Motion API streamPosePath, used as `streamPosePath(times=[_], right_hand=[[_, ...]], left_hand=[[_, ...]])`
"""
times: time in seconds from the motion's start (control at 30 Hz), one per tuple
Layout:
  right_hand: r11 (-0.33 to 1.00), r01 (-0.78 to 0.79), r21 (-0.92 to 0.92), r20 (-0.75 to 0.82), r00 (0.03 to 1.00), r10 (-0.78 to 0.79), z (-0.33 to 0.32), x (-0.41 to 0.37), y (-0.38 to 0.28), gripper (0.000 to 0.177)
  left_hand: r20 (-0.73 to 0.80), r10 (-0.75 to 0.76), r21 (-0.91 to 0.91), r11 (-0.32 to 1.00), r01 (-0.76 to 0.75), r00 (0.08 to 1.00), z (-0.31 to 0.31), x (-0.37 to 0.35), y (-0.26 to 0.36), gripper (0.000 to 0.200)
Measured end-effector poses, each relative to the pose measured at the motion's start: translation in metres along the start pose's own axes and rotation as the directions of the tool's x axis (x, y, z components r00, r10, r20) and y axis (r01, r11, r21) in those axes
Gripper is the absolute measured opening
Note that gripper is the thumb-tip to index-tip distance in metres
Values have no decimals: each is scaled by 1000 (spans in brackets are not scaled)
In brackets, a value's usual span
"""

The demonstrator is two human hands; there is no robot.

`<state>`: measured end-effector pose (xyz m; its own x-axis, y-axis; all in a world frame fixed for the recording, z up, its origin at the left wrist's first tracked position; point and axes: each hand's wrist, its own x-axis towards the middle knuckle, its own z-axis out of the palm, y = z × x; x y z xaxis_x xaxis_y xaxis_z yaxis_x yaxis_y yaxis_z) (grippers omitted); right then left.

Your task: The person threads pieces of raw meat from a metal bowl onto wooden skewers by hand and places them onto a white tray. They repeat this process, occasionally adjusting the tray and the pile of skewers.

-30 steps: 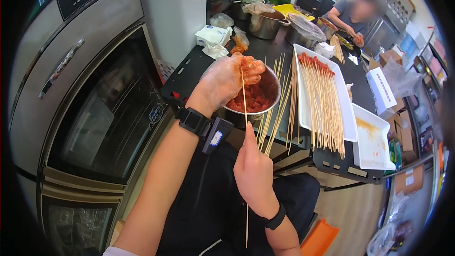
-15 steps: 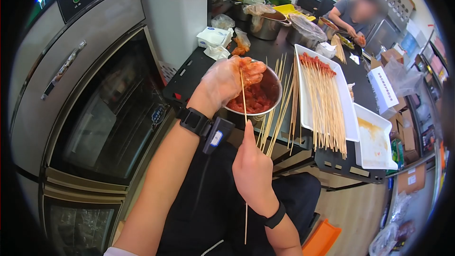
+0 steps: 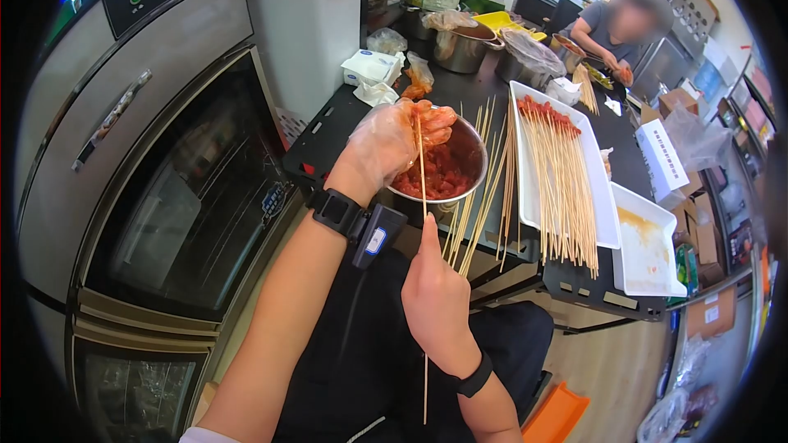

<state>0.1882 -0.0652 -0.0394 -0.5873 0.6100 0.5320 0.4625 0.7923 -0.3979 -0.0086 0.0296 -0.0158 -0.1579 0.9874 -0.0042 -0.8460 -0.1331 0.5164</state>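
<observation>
My left hand (image 3: pixel 398 141), in a clear plastic glove smeared red, is closed around raw meat (image 3: pixel 420 115) at the tip of a bamboo skewer (image 3: pixel 423 176). How much meat sits on the skewer is hidden by the fingers. My right hand (image 3: pixel 437 291), bare, grips the same skewer lower down, its index finger stretched along the stick. Below the left hand stands a steel bowl (image 3: pixel 483 166) of red marinated meat pieces (image 3: pixel 447 174). Loose bamboo skewers (image 3: pixel 484 197) lie just right of the bowl.
A white tray (image 3: pixel 529 197) holds several meat skewers (image 3: pixel 566 180), meat ends at the back. Beside it sits a stained white tray (image 3: pixel 628 267). Tissues (image 3: pixel 371 68) and steel pots (image 3: pixel 464 51) stand behind. Across the black table (image 3: pixel 328 135), another person (image 3: pixel 611 33) works. An oven (image 3: pixel 180 189) stands left.
Both hands keep their hold on the skewer and have barely moved. The right hand sits very slightly lower on the stick; the view shifts a little.
</observation>
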Motion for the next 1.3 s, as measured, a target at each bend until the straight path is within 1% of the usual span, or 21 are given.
streamPosePath(times=[0.07,0.17,0.23,0.27,0.33,0.37,0.43,0.57,0.6,0.63,0.77,0.83,0.87,0.9,0.93,0.97,1.0,1.03,1.17,1.23,1.3], right_hand=[[1000,1,7,-9,1000,-1,0,0,1,52],[1000,11,12,8,1000,-11,0,0,2,51],[999,-5,36,21,1000,5,-2,0,0,51],[999,-4,36,21,1000,3,-2,1,0,51],[998,-9,63,32,999,7,-2,1,0,50],[998,-9,63,32,999,7,-2,1,0,50],[996,-29,84,37,999,26,-2,2,1,50],[995,-49,92,30,998,47,-3,5,1,50],[994,-63,87,42,997,59,-4,6,-1,49],[994,-77,82,54,996,73,-5,7,-2,48],[994,-85,63,67,994,81,-7,14,-3,47],[989,-106,107,57,993,101,-9,16,-3,46],[989,-105,106,57,993,100,-9,17,-3,46],[985,-111,130,61,993,104,-8,17,-3,47],[981,-117,154,64,992,108,-7,17,-3,47],[981,-117,154,64,992,108,-7,18,-3,47],[983,-113,146,59,993,106,-7,19,-4,47],[984,-109,139,54,993,103,-6,19,-5,48],[986,-109,125,79,992,100,-6,24,-9,49],[988,-106,111,69,993,99,-5,27,-11,49],[988,-109,113,66,993,102,-4,28,-12,49]], left_hand=[[4,-2,-3,1000,2,1000,4,-2,0,12],[-43,-10,-30,1000,9,999,5,-1,-1,12],[141,-60,-69,995,70,988,-4,2,1,13],[141,-58,-69,995,68,988,-4,1,2,13],[119,-44,35,999,40,992,-3,-3,2,23],[119,-43,35,999,40,992,-1,-5,1,23],[-33,1,125,992,3,999,4,-8,0,34],[-53,-2,187,982,12,999,4,-9,-2,29],[-5,120,491,865,-102,993,8,-15,-5,25],[79,218,735,646,-204,973,11,-19,-7,23],[98,251,726,644,-242,963,6,-16,-11,22],[4,211,636,753,-165,978,2,-10,-10,21],[5,211,636,753,-166,977,3,-12,-11,21],[107,318,762,582,-283,942,3,-15,-12,18],[225,397,844,376,-382,890,3,-17,-12,23],[225,397,844,376,-382,890,9,-18,-12,23],[29,357,687,672,-278,934,18,-18,-13,22],[-144,249,434,886,-165,958,23,-18,-13,22],[-135,260,450,876,-174,956,22,-18,-15,22],[-95,247,392,900,-192,964,21,-17,-16,26],[-112,246,361,913,-191,963,20,-15,-15,26]])
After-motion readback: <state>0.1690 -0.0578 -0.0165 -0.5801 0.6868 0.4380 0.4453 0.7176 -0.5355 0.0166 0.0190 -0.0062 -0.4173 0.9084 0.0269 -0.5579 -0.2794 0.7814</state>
